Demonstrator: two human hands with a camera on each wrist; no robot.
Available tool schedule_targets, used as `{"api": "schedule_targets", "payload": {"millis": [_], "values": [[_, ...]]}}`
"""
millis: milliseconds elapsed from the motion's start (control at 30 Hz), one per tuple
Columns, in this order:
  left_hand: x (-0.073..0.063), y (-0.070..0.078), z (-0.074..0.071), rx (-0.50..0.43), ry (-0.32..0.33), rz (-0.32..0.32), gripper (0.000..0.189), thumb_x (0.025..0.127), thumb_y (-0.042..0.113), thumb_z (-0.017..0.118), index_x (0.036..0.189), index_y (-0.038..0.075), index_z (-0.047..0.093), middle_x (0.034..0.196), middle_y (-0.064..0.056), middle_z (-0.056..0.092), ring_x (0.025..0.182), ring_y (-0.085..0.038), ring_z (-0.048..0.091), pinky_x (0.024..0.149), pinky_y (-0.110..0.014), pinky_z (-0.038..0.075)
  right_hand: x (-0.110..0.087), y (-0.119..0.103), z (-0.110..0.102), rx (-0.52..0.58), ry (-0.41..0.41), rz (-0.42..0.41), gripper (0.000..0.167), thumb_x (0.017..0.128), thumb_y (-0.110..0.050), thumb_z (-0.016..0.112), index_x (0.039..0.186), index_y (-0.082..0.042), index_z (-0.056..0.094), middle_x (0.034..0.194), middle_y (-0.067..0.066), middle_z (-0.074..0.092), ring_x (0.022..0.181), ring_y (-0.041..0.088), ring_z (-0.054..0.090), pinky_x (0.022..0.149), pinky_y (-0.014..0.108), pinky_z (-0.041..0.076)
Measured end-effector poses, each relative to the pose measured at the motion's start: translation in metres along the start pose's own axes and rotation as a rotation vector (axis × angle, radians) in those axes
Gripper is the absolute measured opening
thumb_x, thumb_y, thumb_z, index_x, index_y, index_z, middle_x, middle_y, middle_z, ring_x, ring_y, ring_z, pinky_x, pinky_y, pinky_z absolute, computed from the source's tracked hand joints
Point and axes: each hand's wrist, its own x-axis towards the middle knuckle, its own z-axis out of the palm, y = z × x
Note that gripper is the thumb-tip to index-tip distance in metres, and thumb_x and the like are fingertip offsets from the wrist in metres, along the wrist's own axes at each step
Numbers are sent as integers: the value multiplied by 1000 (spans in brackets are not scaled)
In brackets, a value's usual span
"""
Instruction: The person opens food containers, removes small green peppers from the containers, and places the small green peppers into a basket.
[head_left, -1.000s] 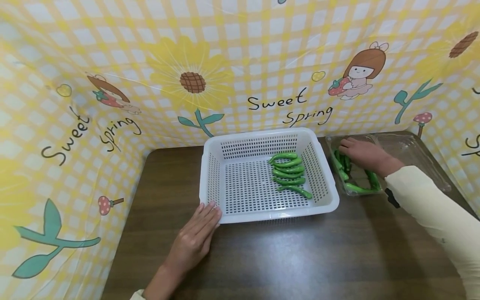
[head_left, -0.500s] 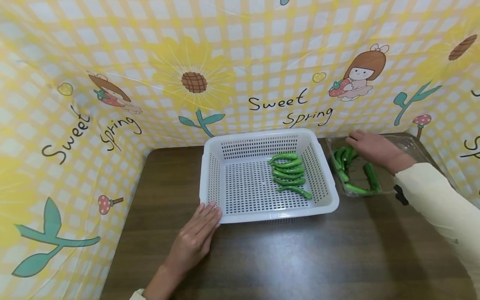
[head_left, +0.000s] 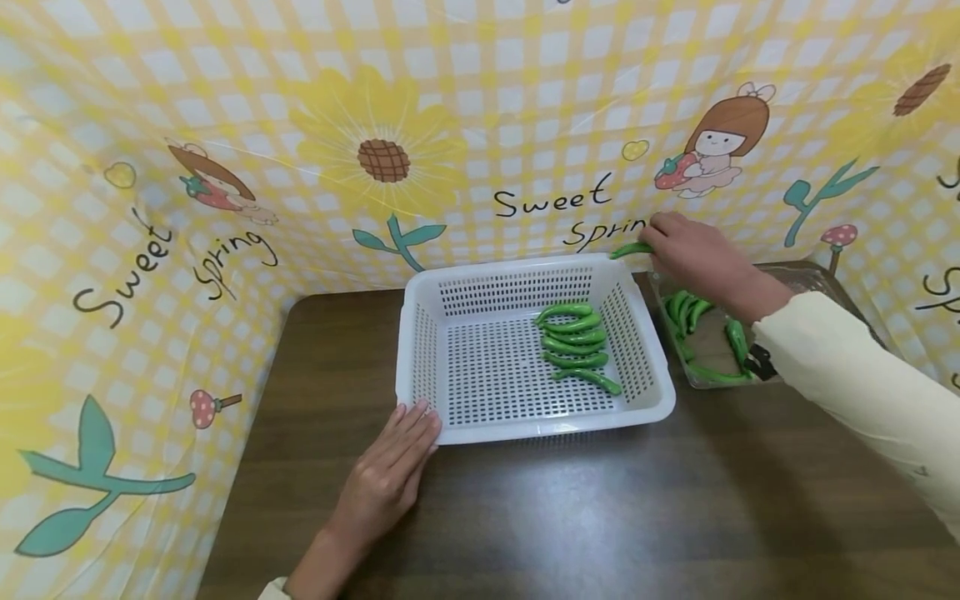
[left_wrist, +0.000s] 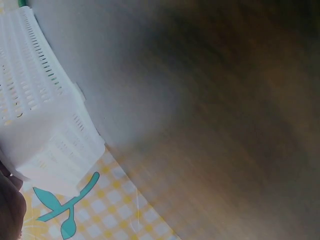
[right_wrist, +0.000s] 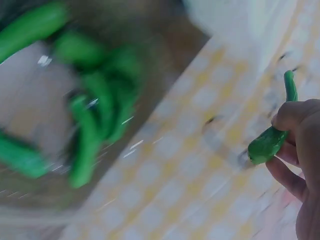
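My right hand (head_left: 697, 258) pinches a green chili pepper (right_wrist: 267, 144) between thumb and fingers, up above the far right corner of the white basket (head_left: 495, 435). Inside that basket, along its right side, several green peppers (head_left: 573, 339) lie in a column. My left hand (head_left: 386, 471) rests with straight fingers on the basket's near left corner. To the right of the basket stands a clear plastic tray (head_left: 716, 383) holding more green peppers (head_left: 682, 310), partly hidden under my right forearm. Only a dark edge of the left hand (left_wrist: 11, 207) shows in the left wrist view.
The brown wooden table (head_left: 525, 517) runs under the basket and tray. A yellow checked cloth (head_left: 465, 108) with printed flowers and lettering rises behind and at the left side.
My right hand has come up out of the clear tray and moved left towards the basket, with a pepper now visible in its fingers. The left hand stays on the basket corner.
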Motion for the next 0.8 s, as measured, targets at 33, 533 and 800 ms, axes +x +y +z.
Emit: {"api": "schedule_targets", "payload": {"millis": [33, 533, 800], "values": [[0, 0, 0, 1, 0, 1, 31, 108, 14, 52, 123, -6, 71, 124, -23, 72, 118, -40, 70, 117, -48, 48, 8, -7, -2, 12, 12, -22, 16, 95, 0, 67, 110, 4, 62, 99, 17, 56, 86, 32, 56, 59, 45, 56], [0, -2, 0, 10, 29, 30, 30, 107, 12, 53, 122, -7, 71, 122, -24, 72, 115, -40, 71, 114, -49, 51, 105, -108, 30, -36, -198, -249, 21, 105, 1, 50, 121, 0, 64, 105, 13, 64, 90, 27, 65, 66, 34, 60], [2, -1, -2, 17, 8, 14, 29, 107, 12, 53, 123, -5, 71, 126, -21, 72, 116, -39, 71, 115, -48, 50, 125, -138, 63, -88, -416, -281, 21, 103, -3, 58, 121, -7, 68, 118, 9, 72, 102, 23, 71, 86, 34, 64]]}}
